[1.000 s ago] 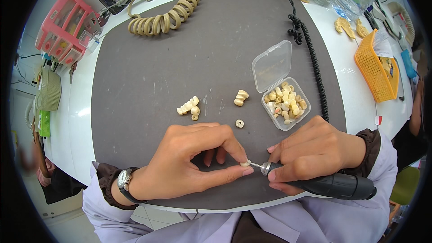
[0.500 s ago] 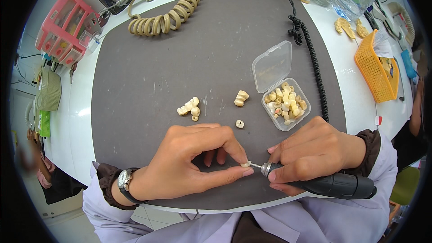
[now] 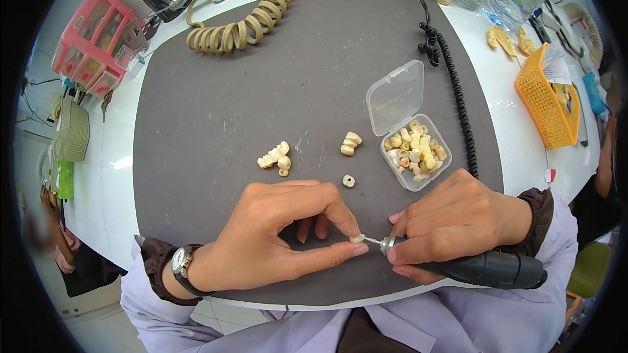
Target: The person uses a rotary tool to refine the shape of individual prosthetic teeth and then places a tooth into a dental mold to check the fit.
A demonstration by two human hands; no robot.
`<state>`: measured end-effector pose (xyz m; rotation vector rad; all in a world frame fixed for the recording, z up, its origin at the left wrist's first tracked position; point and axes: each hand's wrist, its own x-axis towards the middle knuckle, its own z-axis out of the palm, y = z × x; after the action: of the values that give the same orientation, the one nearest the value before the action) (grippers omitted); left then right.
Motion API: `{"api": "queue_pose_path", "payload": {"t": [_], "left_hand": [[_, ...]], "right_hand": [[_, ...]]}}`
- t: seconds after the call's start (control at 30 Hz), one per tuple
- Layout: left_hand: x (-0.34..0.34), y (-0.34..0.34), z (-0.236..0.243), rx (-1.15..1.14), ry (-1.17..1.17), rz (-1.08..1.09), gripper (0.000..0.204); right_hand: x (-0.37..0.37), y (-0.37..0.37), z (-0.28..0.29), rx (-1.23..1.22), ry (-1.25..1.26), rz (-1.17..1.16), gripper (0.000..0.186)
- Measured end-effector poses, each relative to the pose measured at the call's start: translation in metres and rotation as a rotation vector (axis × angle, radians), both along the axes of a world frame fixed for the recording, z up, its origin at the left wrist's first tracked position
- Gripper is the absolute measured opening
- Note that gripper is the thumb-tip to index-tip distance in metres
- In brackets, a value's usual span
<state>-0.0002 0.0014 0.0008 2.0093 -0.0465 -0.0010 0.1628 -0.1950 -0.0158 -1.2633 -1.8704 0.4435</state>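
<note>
Left hand (image 3: pixel 268 216) is drawn into a narrow pinch: as I watch over the head feed, thumb and index finger grip a small cream tooth-shaped piece (image 3: pixel 356 238) between their tips, above the near part of the grey mat (image 3: pixel 314 78). A watch (image 3: pixel 181 261) circles that wrist. Right hand (image 3: pixel 451 222) is closed round a black handpiece (image 3: pixel 504 270), which slants down toward the lower right. Its thin metal tip (image 3: pixel 371 240) points left and reaches the piece (from my distance I cannot tell whether it presses on the surface or enters it).

Beyond the hands I see a clear plastic box (image 3: pixel 424 180), its lid (image 3: pixel 397 95) raised away from the wearer, filled with cream and yellowish tooth pieces (image 3: pixel 416 147). Left of it lies a ridged piece (image 3: pixel 350 143), with a small round piece (image 3: pixel 348 181) bearing a dark hole nearer the fingers. Farther left sits a small cluster of pieces (image 3: pixel 275 155). Black coiled cord (image 3: pixel 460 95) runs down the mat's right side, past the box, toward the right hand. At the far left of the mat I make out a beige coiled hose (image 3: pixel 254 24); an orange basket (image 3: pixel 546 108) stands off to the right.
</note>
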Motion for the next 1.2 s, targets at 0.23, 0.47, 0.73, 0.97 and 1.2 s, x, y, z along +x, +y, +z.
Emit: {"api": "queue_pose_path", "payload": {"t": [0.23, 0.47, 0.73, 0.97, 1.2], "left_hand": [[0.0, 0.0, 0.0, 0.003, 0.0, 0.0, 0.016], [0.0, -0.001, -0.001, -0.023, -0.022, 0.02, 0.016], [-0.001, -0.004, -0.003, -0.08, -0.023, 0.044, 0.016], [-0.001, -0.003, -0.003, -0.083, -0.033, 0.031, 0.014], [0.001, -0.002, -0.003, -0.088, -0.029, 0.025, 0.015]], "right_hand": [[0.0, -0.001, 0.011, -0.094, 0.013, -0.005, 0.022], [-0.001, -0.003, 0.01, -0.08, 0.021, -0.004, 0.023], [-0.002, 0.001, 0.003, 0.004, 0.059, -0.012, 0.014], [-0.003, 0.001, 0.003, 0.021, 0.065, -0.015, 0.013], [-0.004, 0.001, 0.002, 0.037, 0.068, -0.024, 0.012]]}}
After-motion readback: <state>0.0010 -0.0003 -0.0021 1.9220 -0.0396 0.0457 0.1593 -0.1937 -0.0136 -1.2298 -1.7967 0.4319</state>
